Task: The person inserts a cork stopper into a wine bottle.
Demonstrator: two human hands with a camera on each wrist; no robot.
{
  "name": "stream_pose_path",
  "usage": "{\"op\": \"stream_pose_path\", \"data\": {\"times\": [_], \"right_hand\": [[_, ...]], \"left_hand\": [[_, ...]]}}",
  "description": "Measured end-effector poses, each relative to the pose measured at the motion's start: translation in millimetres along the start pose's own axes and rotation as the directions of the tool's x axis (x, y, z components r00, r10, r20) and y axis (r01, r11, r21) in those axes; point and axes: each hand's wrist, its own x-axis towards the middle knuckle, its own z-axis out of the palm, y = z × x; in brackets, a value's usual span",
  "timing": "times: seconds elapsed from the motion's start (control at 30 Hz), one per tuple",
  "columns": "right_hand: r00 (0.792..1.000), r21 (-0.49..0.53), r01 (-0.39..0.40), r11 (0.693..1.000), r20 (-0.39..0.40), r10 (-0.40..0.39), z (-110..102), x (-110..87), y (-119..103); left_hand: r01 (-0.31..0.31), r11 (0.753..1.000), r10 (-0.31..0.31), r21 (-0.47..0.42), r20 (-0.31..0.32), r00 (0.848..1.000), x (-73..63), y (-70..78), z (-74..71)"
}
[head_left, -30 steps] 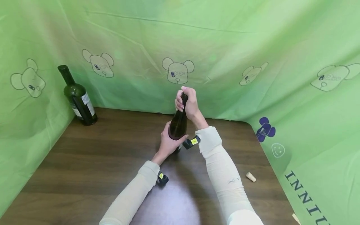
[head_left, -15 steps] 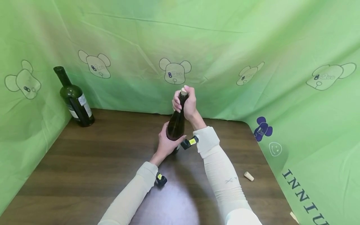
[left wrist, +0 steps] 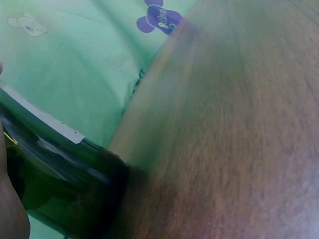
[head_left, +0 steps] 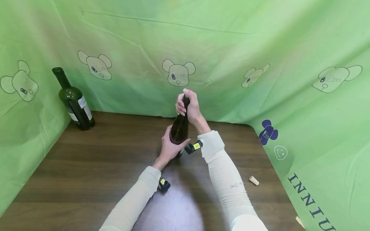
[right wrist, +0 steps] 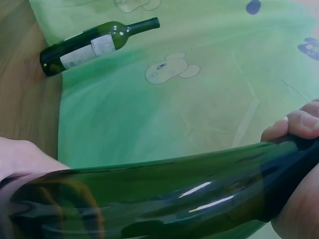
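Note:
Both hands are on a dark green wine bottle (head_left: 179, 131) that stands upright at the middle of the table. My left hand (head_left: 170, 146) grips it round the lower body. The right hand (head_left: 192, 105) wraps its fingers round the neck, and its thumb lies over the mouth, which is hidden. In the right wrist view the bottle (right wrist: 149, 196) runs across the bottom, the right fingers (right wrist: 301, 122) curled over its neck. The left wrist view shows the lower part of the bottle (left wrist: 75, 186) with a white label edge, close against the wood.
A second green wine bottle (head_left: 77, 109) with white labels stands at the back left corner. A loose cork (head_left: 254, 180) lies on the wooden table (head_left: 95, 173) to the right. A small pale piece (head_left: 299, 221) shows at the right edge. Green printed cloth (head_left: 138, 48) surrounds the table.
Half a second ago a cork top showed at the bottle's mouth beside the right thumb; now the thumb covers it again. The head view has shifted slightly, and the left hand keeps its grip.

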Motion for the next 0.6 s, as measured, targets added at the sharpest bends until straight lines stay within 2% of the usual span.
{"op": "stream_pose_path", "data": {"times": [0.2, 0.6], "right_hand": [[1.000, 0.001, 0.028, 1.000, -0.002, -0.028, -0.6, 2.3, 0.3], [0.998, 0.057, -0.067, 0.996, 0.026, 0.066, -0.9, 0.6, 0.8]], "left_hand": [[0.000, 1.000, 0.000, -0.001, -0.007, 1.000, 1.5, -1.0, -0.2], [0.004, 1.000, -0.004, 0.023, -0.011, 1.000, 1.0, -2.2, 0.2]]}}
